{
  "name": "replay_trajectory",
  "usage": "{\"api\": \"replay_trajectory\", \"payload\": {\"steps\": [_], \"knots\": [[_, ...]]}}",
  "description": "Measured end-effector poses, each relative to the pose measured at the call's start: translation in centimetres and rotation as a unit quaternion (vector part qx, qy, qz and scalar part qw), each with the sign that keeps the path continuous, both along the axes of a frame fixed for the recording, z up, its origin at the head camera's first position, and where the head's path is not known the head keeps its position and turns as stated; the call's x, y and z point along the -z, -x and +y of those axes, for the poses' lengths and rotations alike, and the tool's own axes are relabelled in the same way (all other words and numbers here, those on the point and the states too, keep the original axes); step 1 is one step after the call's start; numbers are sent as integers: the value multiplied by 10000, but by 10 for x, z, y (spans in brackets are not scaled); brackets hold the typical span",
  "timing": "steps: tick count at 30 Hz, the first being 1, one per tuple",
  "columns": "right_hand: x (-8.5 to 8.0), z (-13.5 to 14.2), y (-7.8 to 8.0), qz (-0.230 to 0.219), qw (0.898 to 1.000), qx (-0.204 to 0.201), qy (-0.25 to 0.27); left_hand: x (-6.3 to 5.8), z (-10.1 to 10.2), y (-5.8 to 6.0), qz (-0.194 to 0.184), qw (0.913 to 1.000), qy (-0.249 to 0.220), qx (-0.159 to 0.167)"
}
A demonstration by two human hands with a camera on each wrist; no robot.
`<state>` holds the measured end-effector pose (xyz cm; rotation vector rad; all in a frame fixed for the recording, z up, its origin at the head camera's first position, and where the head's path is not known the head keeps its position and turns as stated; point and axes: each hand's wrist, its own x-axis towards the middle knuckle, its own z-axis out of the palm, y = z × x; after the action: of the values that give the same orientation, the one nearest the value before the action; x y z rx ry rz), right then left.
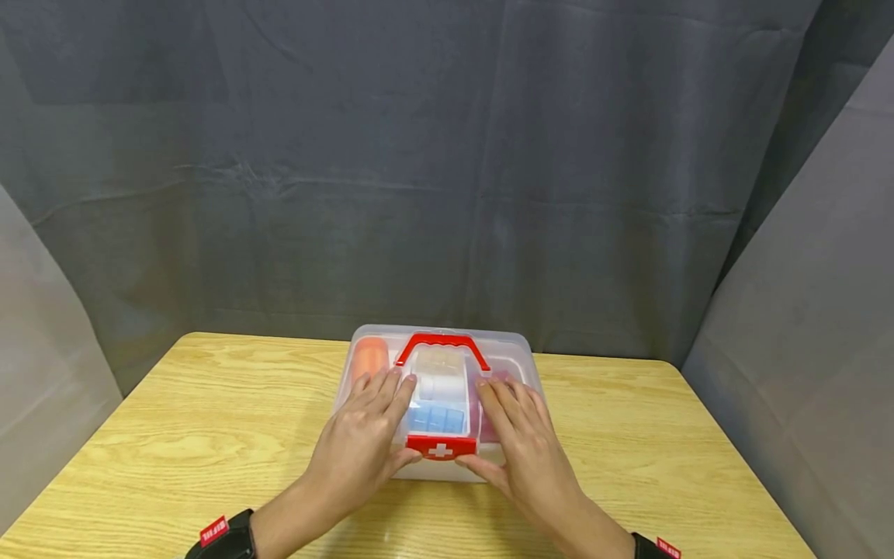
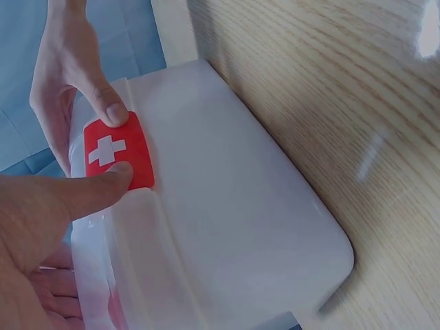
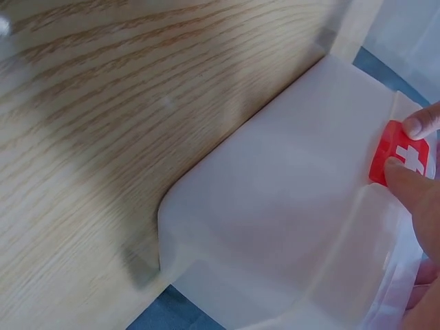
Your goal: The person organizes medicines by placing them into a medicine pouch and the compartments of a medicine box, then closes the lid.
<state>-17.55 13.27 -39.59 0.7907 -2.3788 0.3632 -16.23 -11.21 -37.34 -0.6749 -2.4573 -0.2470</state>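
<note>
A clear plastic first-aid box (image 1: 440, 470) stands on the table with its lid down. On its front edge sits a red latch (image 1: 441, 447) with a white cross. My left hand (image 1: 359, 431) rests on the lid's left side, fingers straight and thumb on the latch. Mirroring it, my right hand (image 1: 527, 444) lies along the right side, its thumb at the latch's other end. In the left wrist view both thumbs press on the red latch (image 2: 141, 155). Beyond the fingers, the red carry handle (image 1: 443, 339) lies on the lid.
Through the lid show an orange cylinder (image 1: 370, 355), white items (image 1: 441, 386) and a blue segmented item (image 1: 436, 419). The wooden table (image 1: 230, 411) extends to both sides. A dark grey curtain (image 1: 419, 171) hangs behind it, with pale cloth (image 1: 803, 310) on the right.
</note>
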Motion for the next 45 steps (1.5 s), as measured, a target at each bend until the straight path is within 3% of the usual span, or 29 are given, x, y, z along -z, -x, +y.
{"api": "replay_trajectory", "payload": {"steps": [8,19,28,35,45], "knots": [[-3,5,7,-368,9993,65,65,-1,3,12,-208,9997,-35,86],[-5,3,47,-631,9968,99,477,5,9,54,-298,9988,-371,136],[-6,-1,68,-739,9949,404,553,11,16,78,-365,9960,-801,137],[-9,-7,75,-879,9934,498,546,13,16,87,-491,9935,-1023,52],[-8,-9,74,-888,9934,569,444,16,15,86,-503,9934,-1029,8]]}}
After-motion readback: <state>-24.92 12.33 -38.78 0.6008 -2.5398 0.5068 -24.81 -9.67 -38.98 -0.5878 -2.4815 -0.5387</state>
